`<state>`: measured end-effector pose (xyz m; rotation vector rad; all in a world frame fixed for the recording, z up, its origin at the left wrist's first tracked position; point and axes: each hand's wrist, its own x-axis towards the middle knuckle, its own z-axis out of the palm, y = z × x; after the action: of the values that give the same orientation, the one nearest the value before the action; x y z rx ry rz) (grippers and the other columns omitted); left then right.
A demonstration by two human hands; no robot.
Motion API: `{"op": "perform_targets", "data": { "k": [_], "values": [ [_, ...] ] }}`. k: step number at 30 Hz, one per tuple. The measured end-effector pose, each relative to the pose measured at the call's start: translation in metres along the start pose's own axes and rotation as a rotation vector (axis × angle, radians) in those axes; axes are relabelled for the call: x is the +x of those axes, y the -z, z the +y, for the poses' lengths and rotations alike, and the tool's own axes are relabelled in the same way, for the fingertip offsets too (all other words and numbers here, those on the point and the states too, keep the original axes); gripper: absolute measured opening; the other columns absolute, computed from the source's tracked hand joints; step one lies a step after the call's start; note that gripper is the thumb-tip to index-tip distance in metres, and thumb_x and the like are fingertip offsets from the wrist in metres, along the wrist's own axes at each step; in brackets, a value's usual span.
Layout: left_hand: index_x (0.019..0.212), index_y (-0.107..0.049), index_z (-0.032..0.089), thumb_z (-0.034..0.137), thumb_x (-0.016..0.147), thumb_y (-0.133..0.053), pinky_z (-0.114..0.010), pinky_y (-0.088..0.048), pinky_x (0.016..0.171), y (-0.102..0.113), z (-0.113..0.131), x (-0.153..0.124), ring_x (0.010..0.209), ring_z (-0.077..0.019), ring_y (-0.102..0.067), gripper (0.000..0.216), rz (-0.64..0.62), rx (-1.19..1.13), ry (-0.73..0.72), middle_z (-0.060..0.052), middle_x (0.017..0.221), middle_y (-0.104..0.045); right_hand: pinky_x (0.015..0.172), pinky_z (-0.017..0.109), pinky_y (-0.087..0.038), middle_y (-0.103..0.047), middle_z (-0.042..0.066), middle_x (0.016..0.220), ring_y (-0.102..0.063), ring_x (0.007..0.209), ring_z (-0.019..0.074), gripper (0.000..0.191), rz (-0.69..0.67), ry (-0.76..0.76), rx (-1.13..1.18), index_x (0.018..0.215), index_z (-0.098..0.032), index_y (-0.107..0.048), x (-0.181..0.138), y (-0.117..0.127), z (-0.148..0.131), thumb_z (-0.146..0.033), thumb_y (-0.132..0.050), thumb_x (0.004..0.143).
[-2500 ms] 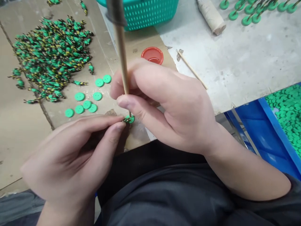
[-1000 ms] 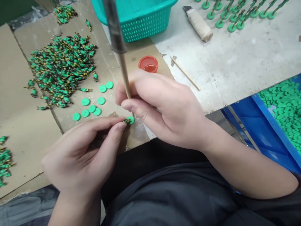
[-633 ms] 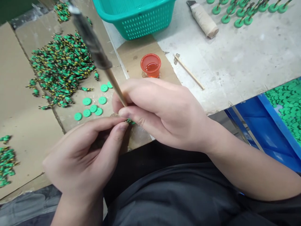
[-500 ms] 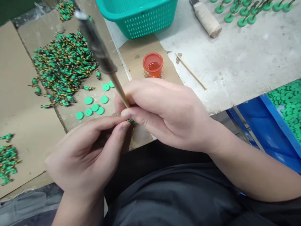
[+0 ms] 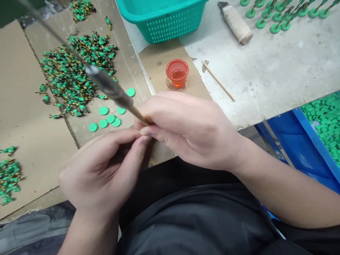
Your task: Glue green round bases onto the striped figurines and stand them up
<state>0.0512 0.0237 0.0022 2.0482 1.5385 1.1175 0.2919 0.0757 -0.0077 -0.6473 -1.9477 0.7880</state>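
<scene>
My right hand [image 5: 191,131] is closed round the lower end of a thin wooden stick with a dark sleeve [image 5: 110,86], which slants up and to the left. A thin grey line runs on from its far end. Thumb and forefinger of my left hand [image 5: 101,173] are pinched, meeting the right fingertips; what they hold is hidden. Just beyond the hands lie several green two-holed discs [image 5: 103,111]. Behind these is a heap of small green, yellow and black pieces [image 5: 71,78]. A red cup [image 5: 177,63] of liquid stands past my right hand.
A teal basket [image 5: 170,26] is at the back. Rightward lie a pointed wooden stick [image 5: 219,81] and a blade with a wrapped handle [image 5: 237,24]. Green-based pieces [image 5: 276,28] stand behind. A blue crate [image 5: 300,141] with green discs is at right; a smaller pile [image 5: 10,177] lies left.
The sleeved stick has tilted further left and down. A small green bit seen at my fingertips before is now hidden. Both hands sit slightly further right in view, as does the table scene.
</scene>
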Motion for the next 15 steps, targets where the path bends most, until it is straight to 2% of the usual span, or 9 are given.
{"op": "perform_targets", "data": {
  "k": [3,4,6,8,12,15],
  "values": [
    [0.115,-0.094,0.034,0.016,0.097,-0.09,-0.032,-0.065,0.09,0.001,0.001,0.002,0.094,-0.0175,-0.083,0.025,-0.023,0.002,0.0,0.003,0.106,-0.092,0.12,0.038,-0.068,-0.084,0.003,0.131,-0.079,0.13,0.0207,0.024,-0.015,-0.055,-0.039,0.135,-0.029,-0.074,0.001,-0.001,-0.001,-0.033,-0.052,0.125],
    [0.115,-0.094,0.033,0.016,0.097,-0.09,-0.032,-0.064,0.09,0.001,0.001,0.003,0.093,-0.0177,-0.083,0.025,-0.024,0.008,-0.008,0.002,0.105,-0.092,0.119,0.037,-0.068,-0.084,0.003,0.135,-0.079,0.132,0.0203,0.023,-0.01,-0.031,-0.039,0.134,-0.028,-0.074,0.002,-0.001,0.0,-0.03,-0.052,0.125],
    [0.114,-0.094,0.032,0.016,0.097,-0.091,-0.031,-0.064,0.088,0.001,0.001,0.004,0.092,-0.0177,-0.083,0.024,-0.021,0.022,-0.026,0.002,0.103,-0.092,0.118,0.031,-0.067,-0.085,0.001,0.139,-0.08,0.135,0.0174,0.02,0.025,0.043,-0.014,0.128,-0.026,-0.073,0.004,-0.002,0.001,-0.025,-0.053,0.124],
    [0.114,-0.094,0.032,0.015,0.097,-0.091,-0.029,-0.064,0.09,0.001,0.001,0.005,0.092,-0.0165,-0.084,0.024,-0.025,0.022,-0.038,0.002,0.104,-0.092,0.115,0.025,-0.067,-0.087,0.0,0.133,-0.082,0.132,0.0144,0.016,0.08,0.084,0.022,0.122,-0.024,-0.072,0.004,-0.002,0.001,-0.025,-0.056,0.125],
    [0.11,-0.093,0.031,0.019,0.098,-0.091,-0.025,-0.063,0.089,0.0,0.002,0.007,0.09,-0.0134,-0.081,0.016,-0.022,0.025,-0.023,0.003,0.101,-0.091,0.108,0.025,-0.07,-0.083,-0.004,0.123,-0.083,0.105,0.0096,0.012,0.295,-0.075,0.094,0.123,-0.023,-0.072,-0.003,0.002,-0.011,-0.026,-0.06,0.125],
    [0.107,-0.094,0.033,0.027,0.1,-0.091,-0.025,-0.063,0.086,0.0,0.005,0.008,0.089,-0.0128,-0.08,0.009,-0.002,0.014,0.057,0.003,0.1,-0.091,0.098,0.029,-0.073,-0.081,-0.001,0.115,-0.083,0.096,0.012,0.01,0.377,-0.183,0.159,0.124,-0.022,-0.074,-0.012,0.006,-0.023,-0.026,-0.065,0.123]
  ]
}}
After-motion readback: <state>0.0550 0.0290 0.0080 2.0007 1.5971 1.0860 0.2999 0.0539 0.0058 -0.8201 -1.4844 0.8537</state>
